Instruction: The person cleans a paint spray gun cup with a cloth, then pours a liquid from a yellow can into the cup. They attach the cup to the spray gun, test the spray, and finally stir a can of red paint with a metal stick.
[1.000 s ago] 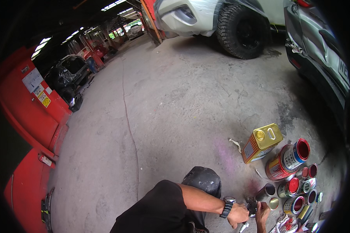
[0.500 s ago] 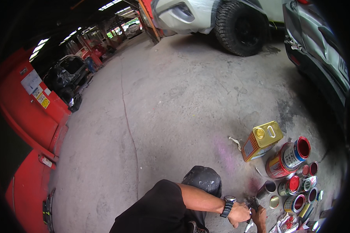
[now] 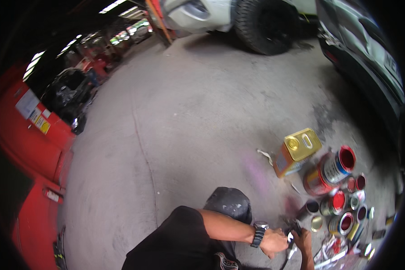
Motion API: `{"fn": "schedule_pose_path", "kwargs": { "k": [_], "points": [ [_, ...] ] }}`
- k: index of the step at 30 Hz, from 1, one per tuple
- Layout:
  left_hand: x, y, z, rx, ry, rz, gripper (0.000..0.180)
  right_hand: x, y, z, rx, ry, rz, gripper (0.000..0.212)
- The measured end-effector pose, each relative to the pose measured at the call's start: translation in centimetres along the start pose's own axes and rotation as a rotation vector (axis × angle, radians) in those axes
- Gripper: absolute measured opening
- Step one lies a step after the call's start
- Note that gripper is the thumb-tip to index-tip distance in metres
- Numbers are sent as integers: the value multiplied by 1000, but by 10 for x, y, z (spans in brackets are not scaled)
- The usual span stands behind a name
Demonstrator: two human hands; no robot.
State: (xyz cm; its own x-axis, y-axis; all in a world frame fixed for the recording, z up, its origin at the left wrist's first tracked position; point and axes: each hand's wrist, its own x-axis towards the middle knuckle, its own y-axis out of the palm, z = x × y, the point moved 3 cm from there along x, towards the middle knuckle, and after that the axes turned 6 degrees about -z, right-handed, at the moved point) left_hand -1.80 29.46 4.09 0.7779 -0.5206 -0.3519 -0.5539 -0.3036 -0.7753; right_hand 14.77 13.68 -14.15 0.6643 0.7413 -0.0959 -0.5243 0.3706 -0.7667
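My left hand (image 3: 274, 241), with a watch on the wrist, is closed at the left side of a dark tool (image 3: 292, 226) that looks like a spray gun. My right hand (image 3: 303, 240) is wrapped round the same tool from the right. A pale fitting (image 3: 292, 251) with a thin hose hangs below it, between the hands. Fingers hide much of the tool. Just beyond and to the right stand a dark open cup (image 3: 311, 207) and a small gold lid (image 3: 317, 223).
Several paint cans (image 3: 342, 223) crowd the floor at right, one open can (image 3: 338, 166) standing on a larger one. A gold-topped square tin (image 3: 298, 151) is behind them. Stained paper (image 3: 330, 251) lies nearest. Vehicles (image 3: 267, 27) stand at the back; a red cabinet (image 3: 36, 148) is at left.
The view has shifted, so the cans, vehicles and floor sit slightly further left and higher. Both hands stay together on the tool; the hose fitting shows more clearly below it.
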Motion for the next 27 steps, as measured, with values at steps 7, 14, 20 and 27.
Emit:
{"fn": "schedule_pose_path", "kwargs": {
  "k": [7,14,20,27],
  "points": [
    [-25,-9,4,-28,-24,-148,68,19,-23,50,-98,91,20,68],
    [-24,-10,-3,-2,6,-162,66,21,-36,59,-12,109,-12,60],
    [-25,-10,-3,-5,29,-180,65,13,-29,51,0,80,-11,57],
    [-25,-16,-3,-5,31,-177,65,13,-25,46,-2,42,18,58]
  ]
}}
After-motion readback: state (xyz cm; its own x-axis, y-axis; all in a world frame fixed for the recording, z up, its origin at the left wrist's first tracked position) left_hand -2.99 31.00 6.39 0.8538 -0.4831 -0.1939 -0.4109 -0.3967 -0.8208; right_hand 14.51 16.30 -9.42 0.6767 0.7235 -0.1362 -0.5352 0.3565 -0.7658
